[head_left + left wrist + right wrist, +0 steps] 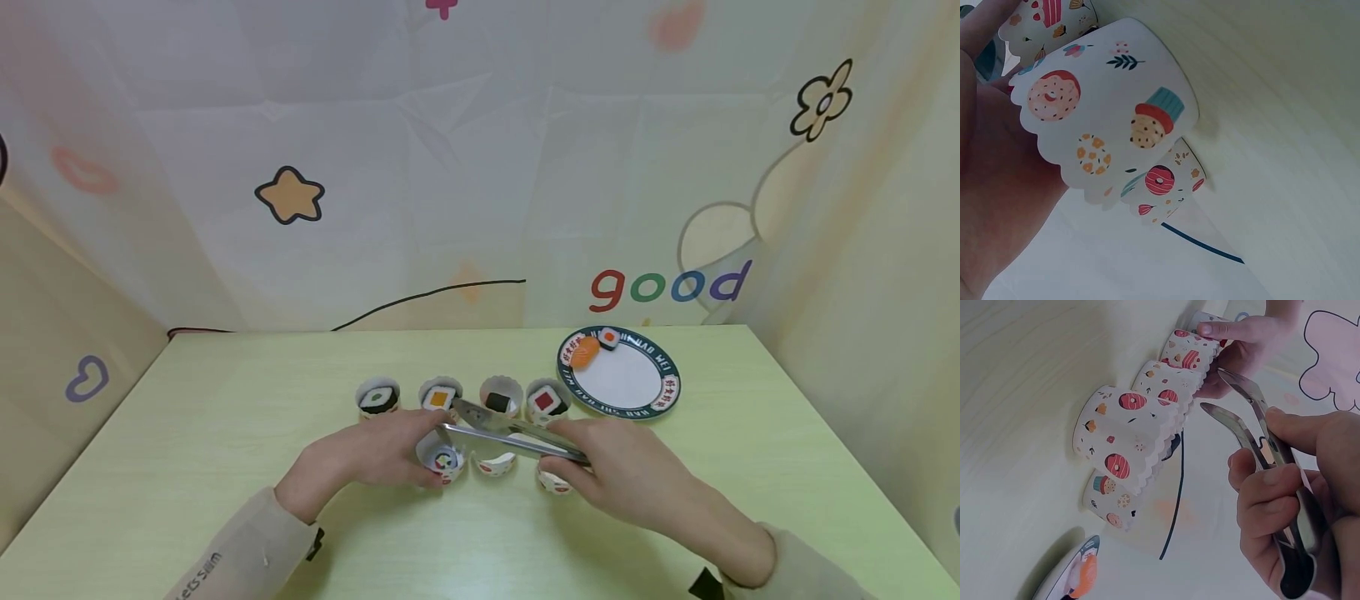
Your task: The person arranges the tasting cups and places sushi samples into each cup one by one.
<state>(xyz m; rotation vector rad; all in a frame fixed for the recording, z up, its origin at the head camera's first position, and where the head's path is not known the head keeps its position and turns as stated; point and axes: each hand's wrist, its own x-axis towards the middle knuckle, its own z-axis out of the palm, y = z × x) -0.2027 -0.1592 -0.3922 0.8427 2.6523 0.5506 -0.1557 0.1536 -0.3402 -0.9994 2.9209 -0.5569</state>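
My left hand (375,450) holds a paper baking cup (453,476) in the front row, thumb at its near side and fingers at its far rim. A small round colourful piece (444,460) lies inside. My right hand (630,471) grips metal tongs (1275,440), their tips apart with nothing between them. In the head view the tongs reach left over the cups to my left fingers. Toy sushi sits in the back cups: a black-rimmed roll (379,399), a yellow-centred piece (438,398), a black one (498,402) and a red-centred one (543,402).
At the back right stands a dark-rimmed plate (622,392) with an orange sushi piece (585,353) and a small orange-centred roll (609,337). Another front cup (1122,437) stands beneath my right hand. Below my left wrist is a patterned cup (1104,106). A curtain (450,208) hangs behind the table.
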